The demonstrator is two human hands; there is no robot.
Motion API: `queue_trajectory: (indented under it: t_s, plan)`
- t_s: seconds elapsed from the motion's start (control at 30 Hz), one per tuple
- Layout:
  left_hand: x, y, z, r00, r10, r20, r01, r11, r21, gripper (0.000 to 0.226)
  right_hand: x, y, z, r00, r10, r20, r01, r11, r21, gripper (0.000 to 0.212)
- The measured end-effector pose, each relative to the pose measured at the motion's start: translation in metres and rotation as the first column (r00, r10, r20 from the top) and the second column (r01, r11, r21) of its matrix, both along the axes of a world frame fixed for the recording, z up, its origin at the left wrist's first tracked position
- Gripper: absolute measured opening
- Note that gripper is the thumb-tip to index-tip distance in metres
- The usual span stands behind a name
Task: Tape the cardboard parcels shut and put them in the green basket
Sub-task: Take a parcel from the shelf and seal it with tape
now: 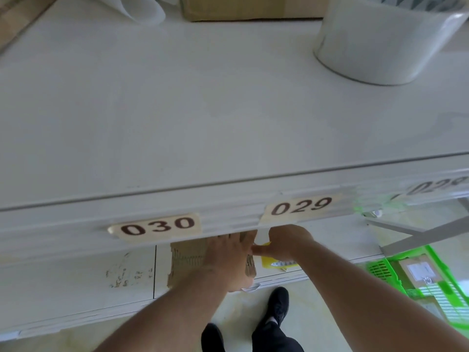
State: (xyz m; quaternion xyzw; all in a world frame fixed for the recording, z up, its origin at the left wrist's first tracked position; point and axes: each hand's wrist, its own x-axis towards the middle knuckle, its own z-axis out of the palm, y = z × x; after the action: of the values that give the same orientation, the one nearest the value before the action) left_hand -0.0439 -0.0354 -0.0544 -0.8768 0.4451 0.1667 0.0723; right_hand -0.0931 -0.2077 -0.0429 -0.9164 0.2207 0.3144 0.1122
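Below the tabletop [228, 110], left hand [225, 257] lies flat on a cardboard parcel [187, 257]; right hand [286, 243] curls over something yellow [266, 261]; green basket [380, 269] already holds parcels.

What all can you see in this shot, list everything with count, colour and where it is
white table: one, white, fills the upper view.
number labels: two clear, tan with dark digits 030 and 029, on the table's front edge; a third, blurred, far right.
tape roll: one, whitish, table top right.
cardboard box: one, brown, table's far edge.
cardboard parcel: one, brown, on the lower shelf under the table edge.
yellow item: one, on the shelf right of the parcel; kind unclear.
green basket: one, on the floor at right, parcels inside.
shoes: two, black, on the floor.
left hand: on the parcel.
right hand: beside it; grip unclear.
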Motion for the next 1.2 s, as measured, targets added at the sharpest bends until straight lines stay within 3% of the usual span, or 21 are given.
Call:
queue_trajectory:
  t_s: [0.1,0.2,0.23,0.3,0.33,0.37,0.43,0.53,0.67,0.8,0.93,1.03,1.2]
  plan:
    - [0.01,0.016,0.01,0.996,0.001,-0.086,-0.018,0.981,-0.192,0.112,-0.005,-0.011,0.023,0.997,-0.037,0.072,0.032,0.997,0.068,0.101]
    - [0.024,0.043,0.027,0.965,-0.02,-0.261,-0.119,0.855,-0.505,0.106,-0.011,-0.026,0.063,0.97,-0.174,0.17,0.123,0.954,0.272,0.089]
    - [0.027,0.052,0.03,0.936,-0.036,-0.349,-0.182,0.801,-0.571,0.104,-0.013,-0.027,0.079,0.961,-0.202,0.188,0.129,0.931,0.343,0.075]
    - [0.031,0.072,0.028,0.85,-0.07,-0.522,-0.329,0.704,-0.63,0.096,-0.008,-0.012,0.106,0.961,-0.172,0.215,0.063,0.897,0.437,0.026]
    - [0.032,0.083,0.025,0.805,-0.074,-0.589,-0.392,0.677,-0.622,0.094,-0.004,0.0,0.115,0.953,-0.177,0.244,0.043,0.882,0.47,0.015]
    - [0.034,0.094,0.024,0.763,-0.073,-0.643,-0.44,0.67,-0.598,0.092,0.003,0.014,0.12,0.948,-0.187,0.258,0.031,0.86,0.51,0.017]
    - [0.039,0.119,0.02,0.701,-0.025,-0.713,-0.508,0.685,-0.523,0.08,0.019,0.045,0.118,0.968,-0.183,0.173,0.054,0.822,0.568,0.044]
    - [0.047,0.155,0.009,0.723,0.125,-0.679,-0.523,0.741,-0.421,0.076,0.04,0.083,0.115,0.996,-0.039,0.08,-0.002,0.889,0.458,0.086]
    - [0.052,0.187,0.007,0.752,0.239,-0.614,-0.506,0.806,-0.307,0.08,0.05,0.132,0.131,0.982,0.141,0.127,-0.172,0.944,0.282,0.075]
    - [0.055,0.189,0.012,0.76,0.301,-0.576,-0.513,0.822,-0.248,0.08,0.052,0.13,0.131,0.983,0.169,0.079,-0.184,0.941,0.283,0.078]
    - [0.052,0.185,0.015,0.751,0.282,-0.597,-0.516,0.814,-0.265,0.082,0.022,0.062,0.124,0.965,0.255,0.06,-0.255,0.967,-0.012,0.064]
    - [0.054,0.191,0.013,0.727,0.268,-0.632,-0.527,0.808,-0.264,0.086,0.008,0.033,0.109,0.978,0.21,-0.014,-0.21,0.973,-0.099,0.081]
    - [0.057,0.192,0.01,0.709,0.248,-0.66,-0.528,0.807,-0.264,0.091,0.002,0.026,0.088,0.99,0.105,0.099,-0.098,0.992,-0.073,0.085]
